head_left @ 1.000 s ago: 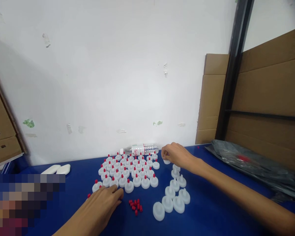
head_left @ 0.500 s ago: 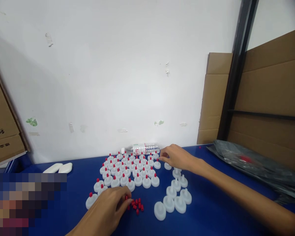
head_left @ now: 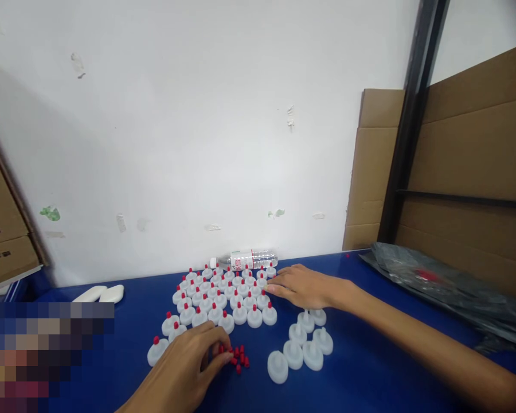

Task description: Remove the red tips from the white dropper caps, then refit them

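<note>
Many white plastic caps with red tips (head_left: 223, 295) stand in rows on the blue table (head_left: 370, 367). Several plain white caps (head_left: 303, 347) without tips sit to their right. A small heap of loose red tips (head_left: 239, 357) lies in front. My left hand (head_left: 189, 364) rests beside that heap, fingertips pinched at the red tips. My right hand (head_left: 303, 287) lies flat with fingers stretched out, touching the right edge of the capped group and covering some white caps.
A clear water bottle (head_left: 247, 259) lies on its side by the white wall. Two white oblong pieces (head_left: 101, 294) lie at the left. A black plastic bag (head_left: 447, 287) is at the right, with cardboard (head_left: 468, 155) behind and a cardboard box (head_left: 2, 229) at far left.
My right hand moved toward me and left, flattening against the capped group's right edge. My left hand shifted right from the front row to the heap of red tips.
</note>
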Motion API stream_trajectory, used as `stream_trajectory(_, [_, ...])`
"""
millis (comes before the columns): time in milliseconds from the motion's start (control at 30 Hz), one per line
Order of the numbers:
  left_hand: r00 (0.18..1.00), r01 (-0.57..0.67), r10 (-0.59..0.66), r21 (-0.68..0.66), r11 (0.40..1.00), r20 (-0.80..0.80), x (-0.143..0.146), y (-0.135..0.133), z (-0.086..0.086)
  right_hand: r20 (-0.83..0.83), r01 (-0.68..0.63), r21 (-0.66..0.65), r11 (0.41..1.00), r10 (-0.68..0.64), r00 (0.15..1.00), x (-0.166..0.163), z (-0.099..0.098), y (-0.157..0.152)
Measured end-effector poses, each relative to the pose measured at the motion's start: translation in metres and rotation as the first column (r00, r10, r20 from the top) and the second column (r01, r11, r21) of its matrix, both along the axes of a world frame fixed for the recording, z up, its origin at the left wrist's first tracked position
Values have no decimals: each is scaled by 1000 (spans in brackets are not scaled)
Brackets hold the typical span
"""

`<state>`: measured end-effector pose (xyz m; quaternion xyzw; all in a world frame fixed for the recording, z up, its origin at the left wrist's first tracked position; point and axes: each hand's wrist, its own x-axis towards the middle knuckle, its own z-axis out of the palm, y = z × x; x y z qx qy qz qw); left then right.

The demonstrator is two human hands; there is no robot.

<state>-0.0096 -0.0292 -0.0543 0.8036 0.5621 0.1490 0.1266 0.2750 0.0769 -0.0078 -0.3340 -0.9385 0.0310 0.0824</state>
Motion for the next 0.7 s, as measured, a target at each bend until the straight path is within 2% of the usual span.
stream_trajectory(200, [999, 48, -48, -11, 999, 23, 0, -3, 4, -52, 44, 154, 987, -37, 998, -3, 12, -4])
stream_trajectory(333, [999, 30, -31, -46, 999, -31, 4, -8, 12, -76, 48, 227, 973, -32, 997, -6, 14, -5])
stream_trajectory(500, [995, -24, 16, -81, 996, -97, 10, -14, 22, -101, 34, 261, 965, -8, 995, -8, 14, -8])
stream_trajectory(700, [998, 10, -12, -26, 1000, -60, 9, -14, 21, -153, 36, 271, 962, 6, 988, -8, 14, -8])
